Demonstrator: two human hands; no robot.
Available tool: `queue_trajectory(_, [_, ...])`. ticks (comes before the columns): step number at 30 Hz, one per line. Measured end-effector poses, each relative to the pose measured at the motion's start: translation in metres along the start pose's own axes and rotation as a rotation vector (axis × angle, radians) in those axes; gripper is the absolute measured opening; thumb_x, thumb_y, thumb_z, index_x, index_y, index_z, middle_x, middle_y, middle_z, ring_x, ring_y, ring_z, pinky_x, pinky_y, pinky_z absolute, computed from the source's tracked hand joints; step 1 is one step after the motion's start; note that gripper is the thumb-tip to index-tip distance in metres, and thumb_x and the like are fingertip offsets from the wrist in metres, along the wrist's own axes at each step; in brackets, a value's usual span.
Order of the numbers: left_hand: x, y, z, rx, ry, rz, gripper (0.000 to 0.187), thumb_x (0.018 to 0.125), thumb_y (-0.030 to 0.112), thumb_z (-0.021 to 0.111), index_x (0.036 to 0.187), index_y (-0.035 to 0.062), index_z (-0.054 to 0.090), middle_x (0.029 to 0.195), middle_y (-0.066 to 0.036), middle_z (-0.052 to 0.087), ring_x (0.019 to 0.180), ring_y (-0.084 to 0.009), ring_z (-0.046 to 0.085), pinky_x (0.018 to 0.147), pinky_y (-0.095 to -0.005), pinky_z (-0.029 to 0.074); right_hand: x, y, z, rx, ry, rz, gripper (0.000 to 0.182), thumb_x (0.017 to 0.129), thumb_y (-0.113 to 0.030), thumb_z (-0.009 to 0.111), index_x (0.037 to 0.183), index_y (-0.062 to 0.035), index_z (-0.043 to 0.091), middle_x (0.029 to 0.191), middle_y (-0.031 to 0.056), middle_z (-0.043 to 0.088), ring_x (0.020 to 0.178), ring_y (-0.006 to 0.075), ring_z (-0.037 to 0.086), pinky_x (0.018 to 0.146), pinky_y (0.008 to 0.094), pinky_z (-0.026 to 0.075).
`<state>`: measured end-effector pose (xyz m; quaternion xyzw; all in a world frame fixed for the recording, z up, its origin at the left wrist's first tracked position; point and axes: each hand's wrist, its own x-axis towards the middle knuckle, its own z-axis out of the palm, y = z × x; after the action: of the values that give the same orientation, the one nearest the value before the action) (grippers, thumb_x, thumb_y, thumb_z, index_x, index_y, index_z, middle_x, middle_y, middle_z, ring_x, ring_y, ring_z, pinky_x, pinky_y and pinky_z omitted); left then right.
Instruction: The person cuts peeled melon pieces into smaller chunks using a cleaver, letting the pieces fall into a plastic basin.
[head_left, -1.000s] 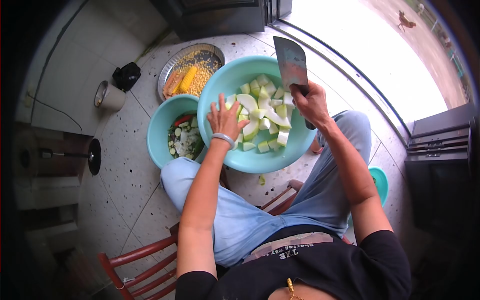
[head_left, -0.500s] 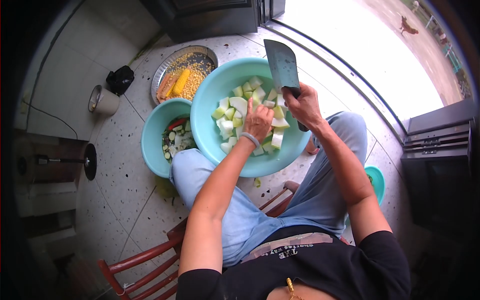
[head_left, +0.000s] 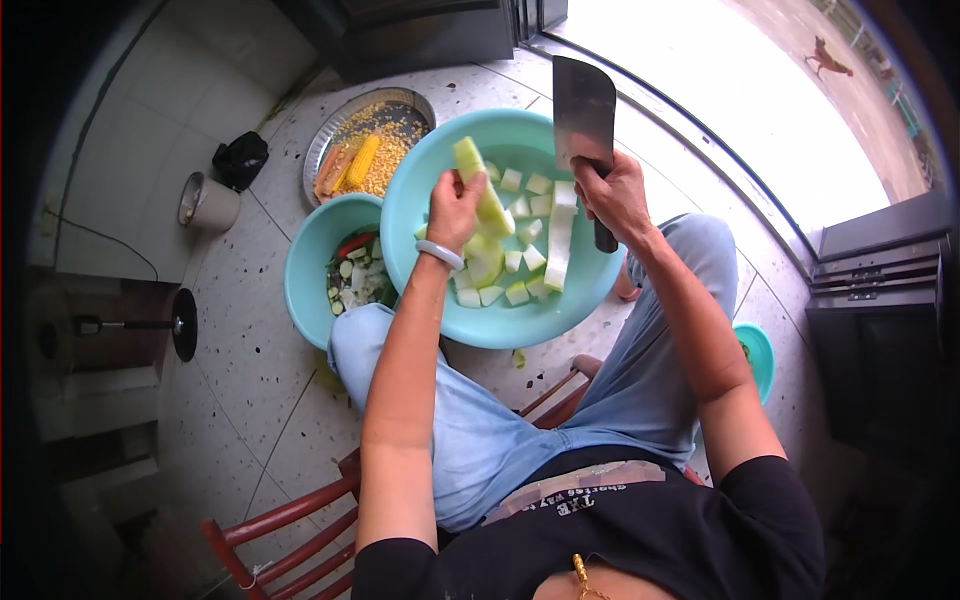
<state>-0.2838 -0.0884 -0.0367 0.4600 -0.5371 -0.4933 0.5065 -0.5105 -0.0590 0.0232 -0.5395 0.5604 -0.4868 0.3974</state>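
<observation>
In my right hand [head_left: 618, 200] a broad cleaver [head_left: 585, 110] is gripped by its dark handle, blade pointing up and away over the rim of the large turquoise basin [head_left: 415, 290]. My left hand [head_left: 455, 210], with a pale bracelet at the wrist, is closed on a long strip of pale green gourd [head_left: 480, 180] above the basin's left half. White-and-green gourd chunks [head_left: 513, 262] lie in the basin below. Another long white gourd strip [head_left: 562, 235] rests at the right among them. The cleaver does not touch the gourd.
A smaller turquoise basin [head_left: 305, 300] with cut vegetables stands at the left. Behind it, a metal tray [head_left: 320, 150] holds corn kernels and a yellow cob [head_left: 362, 162]. A bin [head_left: 212, 205] and a black bag [head_left: 240, 160] are farther left. Another turquoise bowl [head_left: 762, 365] is at the right.
My left hand has risen from the chunks and now holds a gourd strip. The cleaver has shifted slightly up and right. The chunks lie more spread out, with a long strip at the right.
</observation>
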Motion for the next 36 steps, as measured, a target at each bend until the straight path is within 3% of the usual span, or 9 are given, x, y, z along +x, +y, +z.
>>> queue_trajectory(7, [0.007,0.021,-0.069,-0.776,0.283,-0.424,0.038,0.096,0.032,0.057,0.115,-0.0003,0.054,0.096,-0.012,0.059,0.080,-0.0268,0.059,0.073,-0.0435,0.054,-0.002,0.002,-0.004,-0.005,0.002,0.052,0.018,0.087,-0.015,0.057,0.081,0.0025,0.061,0.059,0.0053,0.060,0.047,0.0100,0.056,0.040,0.0272,0.045])
queue_trajectory(9, [0.006,0.025,-0.086,-0.963,0.228,-0.515,0.035,0.092,0.026,0.064,0.111,-0.0021,0.055,0.094,-0.012,0.059,0.078,-0.0263,0.059,0.071,-0.0409,0.054,-0.003,0.002,-0.003,-0.010,-0.025,0.078,0.018,0.087,-0.015,0.058,0.082,0.0027,0.061,0.060,0.0057,0.060,0.048,0.0106,0.057,0.040,0.0270,0.046])
queue_trajectory(15, [-0.012,0.039,-0.070,-0.623,0.187,-0.485,0.033,0.083,0.012,0.073,0.108,-0.0024,0.057,0.095,-0.013,0.059,0.077,-0.0243,0.061,0.070,-0.0371,0.055,-0.006,0.004,0.004,-0.061,-0.073,0.075,0.018,0.086,-0.014,0.059,0.087,0.0033,0.062,0.060,0.0073,0.061,0.050,0.0121,0.058,0.042,0.0281,0.047])
queue_trajectory(19, [-0.032,0.052,-0.044,-0.437,-0.009,-0.339,0.033,0.088,0.014,0.068,0.114,-0.0016,0.055,0.094,-0.008,0.062,0.079,-0.0158,0.062,0.070,-0.0316,0.056,-0.012,0.012,0.018,-0.074,-0.075,-0.072,0.017,0.086,-0.012,0.060,0.090,0.0042,0.062,0.060,0.0092,0.060,0.053,0.0129,0.060,0.050,0.0321,0.049])
queue_trajectory(23, [-0.039,0.039,-0.035,-0.182,-0.108,-0.332,0.033,0.088,0.021,0.070,0.109,-0.0015,0.059,0.090,-0.006,0.066,0.073,-0.0114,0.064,0.067,-0.0271,0.055,-0.026,0.010,0.032,-0.153,-0.098,-0.421,0.010,0.086,-0.006,0.061,0.087,0.0028,0.058,0.062,0.0193,0.058,0.053,0.0295,0.060,0.052,0.0375,0.046])
queue_trajectory(24, [-0.042,0.039,-0.030,-0.172,-0.085,-0.285,0.034,0.085,0.027,0.074,0.102,-0.0008,0.062,0.083,-0.004,0.063,0.068,-0.0096,0.060,0.061,-0.0259,0.055,-0.031,0.007,0.034,-0.174,-0.153,-0.381,0.010,0.086,-0.006,0.061,0.084,0.0020,0.055,0.064,0.0225,0.056,0.055,0.0377,0.057,0.052,0.0403,0.044])
queue_trajectory(25, [-0.043,0.038,-0.028,-0.143,-0.080,-0.279,0.035,0.086,0.027,0.073,0.103,-0.0010,0.062,0.085,-0.004,0.064,0.070,-0.0096,0.061,0.062,-0.0254,0.055,-0.033,0.010,0.039,-0.152,-0.156,-0.441,0.012,0.087,-0.007,0.061,0.082,0.0009,0.053,0.064,0.0220,0.056,0.056,0.0391,0.057,0.051,0.0423,0.044])
queue_trajectory(31, [-0.046,0.037,-0.024,0.084,-0.062,-0.220,0.034,0.086,0.026,0.072,0.104,-0.0011,0.062,0.088,-0.005,0.064,0.073,-0.0105,0.063,0.062,-0.0267,0.057,-0.044,0.014,0.048,-0.285,-0.211,-0.498,0.009,0.087,-0.008,0.057,0.082,-0.0032,0.051,0.065,0.0192,0.057,0.060,0.0404,0.057,0.054,0.0469,0.045])
queue_trajectory(36, [-0.048,0.039,-0.017,0.020,-0.027,-0.210,0.031,0.085,0.024,0.073,0.099,-0.0009,0.062,0.082,-0.003,0.062,0.070,-0.0096,0.061,0.060,-0.0272,0.057,-0.046,0.012,0.050,-0.329,-0.222,-0.471,0.008,0.086,-0.006,0.057,0.082,-0.0028,0.050,0.065,0.0191,0.058,0.062,0.0408,0.058,0.056,0.0480,0.045])
